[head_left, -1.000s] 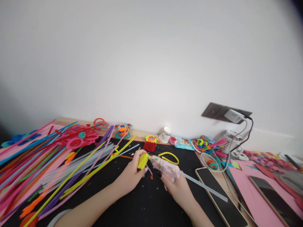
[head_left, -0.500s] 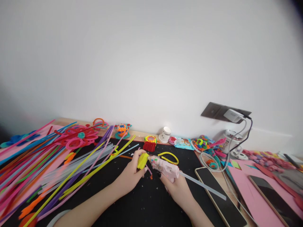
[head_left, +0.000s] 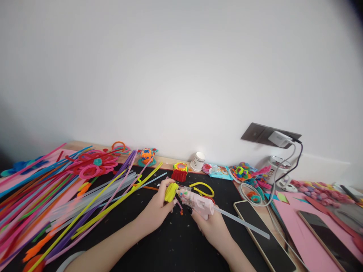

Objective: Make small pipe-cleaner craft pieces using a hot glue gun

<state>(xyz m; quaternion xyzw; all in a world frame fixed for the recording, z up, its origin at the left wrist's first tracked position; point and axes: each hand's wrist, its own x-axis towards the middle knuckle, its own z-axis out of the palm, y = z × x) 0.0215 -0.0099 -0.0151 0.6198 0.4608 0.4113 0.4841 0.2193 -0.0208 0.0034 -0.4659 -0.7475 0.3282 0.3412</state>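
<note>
Between the fingers of my left hand (head_left: pixel 159 206) is a small bundle of yellow pipe cleaner (head_left: pixel 170 192). My right hand (head_left: pixel 210 226) is wrapped round a pale pink glue gun (head_left: pixel 197 201), whose nozzle points left and touches or nearly touches the yellow bundle. A long translucent glue stick (head_left: pixel 244 223) sticks out of the gun's back. Behind the gun lies a yellow pipe cleaner loop (head_left: pixel 202 189). Just below the bundle a short purple and orange pipe cleaner piece (head_left: pixel 180 207) shows; whether it is joined to the bundle I cannot tell.
Loose pipe cleaners (head_left: pixel 56 200) spread over the left side. Along the wall stand an orange and blue pipe cleaner figure (head_left: pixel 147 155), a red and yellow one (head_left: pixel 179 172) and a paper cup (head_left: pixel 197 161). To the right are a phone (head_left: pixel 263 234), white cable (head_left: pixel 252 204) and pink paper (head_left: pixel 297 223).
The glue gun has shifted slightly left and down, bringing its nozzle closer to the yellow bundle. My left hand has stayed almost still.
</note>
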